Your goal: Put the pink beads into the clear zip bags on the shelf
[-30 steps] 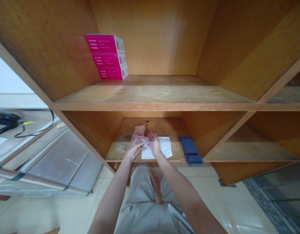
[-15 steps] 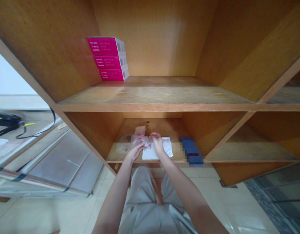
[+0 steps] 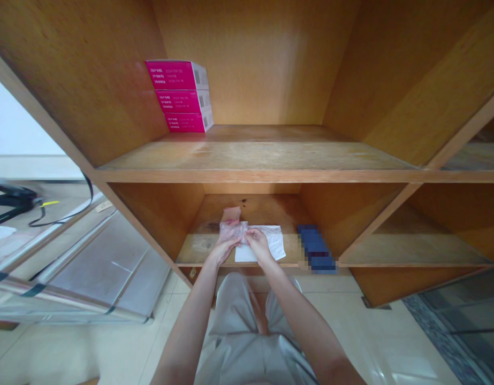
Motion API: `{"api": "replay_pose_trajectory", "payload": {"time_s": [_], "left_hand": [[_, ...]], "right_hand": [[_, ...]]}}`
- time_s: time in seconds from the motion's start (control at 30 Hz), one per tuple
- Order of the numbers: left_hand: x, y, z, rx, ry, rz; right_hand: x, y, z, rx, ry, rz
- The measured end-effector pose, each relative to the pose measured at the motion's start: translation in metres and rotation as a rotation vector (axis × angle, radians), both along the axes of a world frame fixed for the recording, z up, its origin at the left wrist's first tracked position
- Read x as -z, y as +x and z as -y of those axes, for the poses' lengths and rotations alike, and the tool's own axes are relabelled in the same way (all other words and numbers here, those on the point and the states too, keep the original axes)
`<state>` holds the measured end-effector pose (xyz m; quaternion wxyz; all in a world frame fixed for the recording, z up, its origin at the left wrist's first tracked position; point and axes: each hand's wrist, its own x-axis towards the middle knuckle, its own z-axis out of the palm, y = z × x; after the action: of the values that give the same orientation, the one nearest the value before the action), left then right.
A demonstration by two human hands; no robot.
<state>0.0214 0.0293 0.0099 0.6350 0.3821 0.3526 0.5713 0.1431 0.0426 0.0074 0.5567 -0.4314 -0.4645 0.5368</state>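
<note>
Both my hands are over the lower wooden shelf [image 3: 247, 214]. My left hand [image 3: 226, 244] grips a clear plastic bag [image 3: 233, 231] with pinkish print. My right hand [image 3: 258, 245] pinches the bag's right end, above a white sheet of paper [image 3: 272, 241]. A small pink packet [image 3: 231, 214] lies just behind the bag. To the right of the paper is a dark blue object [image 3: 316, 248], too blurred to identify. Several magenta-and-white boxes [image 3: 178, 96] stand stacked on the upper shelf at its left.
Wooden dividers [image 3: 375, 219] flank the lower compartment, and another compartment lies to the right. Left of the cabinet, large wrapped glass panels [image 3: 106, 267] lean near a black cable [image 3: 14, 200]. Tiled floor [image 3: 343, 331] lies below the shelf's front edge.
My right hand has moved left and down, closer to my left hand, and now pinches the bag. The bag looks more gathered. The view has shifted slightly.
</note>
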Motion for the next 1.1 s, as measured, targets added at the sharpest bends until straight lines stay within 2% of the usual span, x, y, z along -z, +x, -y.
{"api": "replay_pose_trajectory", "payload": {"time_s": [0.17, 0.3, 0.5, 0.7, 0.93, 1.1], "left_hand": [[0.003, -0.002, -0.002, -0.013, -0.006, 0.042], [0.000, -0.003, -0.004, -0.038, -0.064, 0.122], [0.004, -0.002, -0.006, -0.104, -0.107, 0.117], [0.004, -0.003, -0.004, -0.042, -0.088, 0.117], [0.003, -0.003, -0.002, -0.061, -0.082, 0.033], [0.004, -0.001, 0.000, 0.055, -0.043, -0.099]], "right_hand": [[0.000, 0.007, -0.006, 0.079, 0.029, -0.042], [-0.001, 0.016, -0.011, 0.088, 0.084, 0.009], [-0.003, 0.025, -0.011, 0.076, 0.161, 0.040], [-0.001, 0.030, -0.013, 0.122, 0.154, 0.056], [-0.005, 0.030, -0.011, 0.143, 0.195, 0.063], [-0.006, 0.031, -0.012, 0.257, 0.230, 0.066]]}}
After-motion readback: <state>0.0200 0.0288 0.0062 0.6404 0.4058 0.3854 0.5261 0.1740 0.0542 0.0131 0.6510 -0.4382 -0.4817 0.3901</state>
